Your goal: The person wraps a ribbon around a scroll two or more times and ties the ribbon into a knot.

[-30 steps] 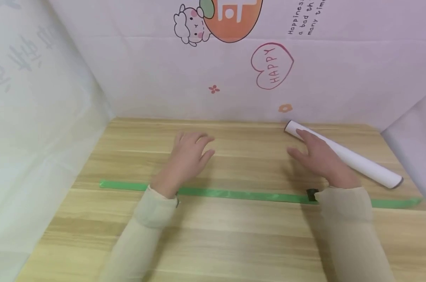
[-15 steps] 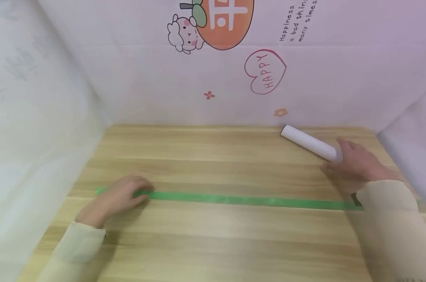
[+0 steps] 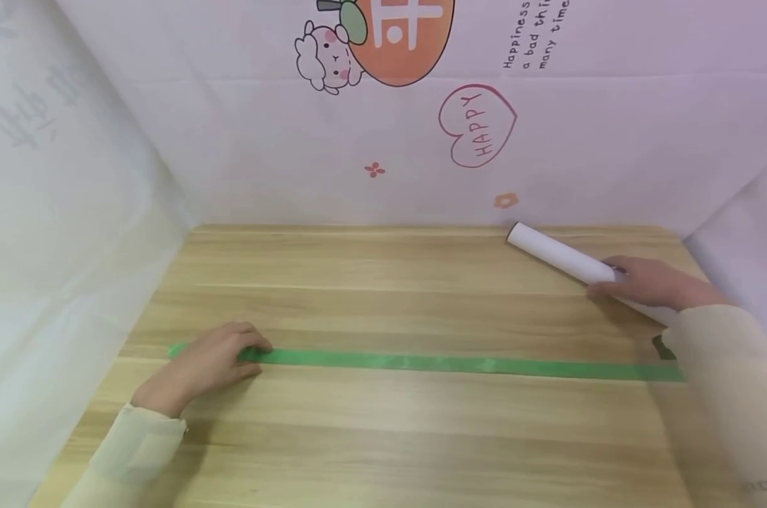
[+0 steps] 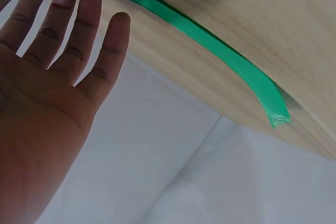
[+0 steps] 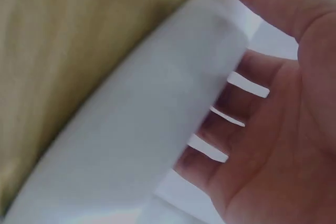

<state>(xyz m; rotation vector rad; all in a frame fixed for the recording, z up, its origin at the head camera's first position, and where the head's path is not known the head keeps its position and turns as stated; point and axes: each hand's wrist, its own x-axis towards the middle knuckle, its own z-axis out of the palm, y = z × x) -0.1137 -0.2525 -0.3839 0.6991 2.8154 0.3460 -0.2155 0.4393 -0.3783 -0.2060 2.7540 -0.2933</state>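
Observation:
A green ribbon (image 3: pixel 447 362) runs flat across the wooden table from left to right. Over its left part is my left hand (image 3: pixel 208 363), fingers loosely bent and thumb apart from them. In the left wrist view these fingers (image 4: pixel 86 22) extend over the ribbon (image 4: pixel 220 53), whose cut end lies beyond them. A white tube (image 3: pixel 557 254) with a dark-edged end lies slanted at the back right. My right hand (image 3: pixel 643 282) grips its middle, thumb on the near side. The right wrist view has fingers curled behind the tube (image 5: pixel 131 114), their tips hidden.
The wooden table (image 3: pixel 383 437) is bounded at the back by a white printed cloth (image 3: pixel 262 155) with drawings and lettering. White cloth hangs on the left (image 3: pixel 59 247) and right sides too. A small dark piece (image 3: pixel 664 347) shows beside my right cuff.
My left hand has moved left and nearer to me, to the ribbon's left part. The right hand has moved right along the tube and now grips it. The tube lies nearly where it was.

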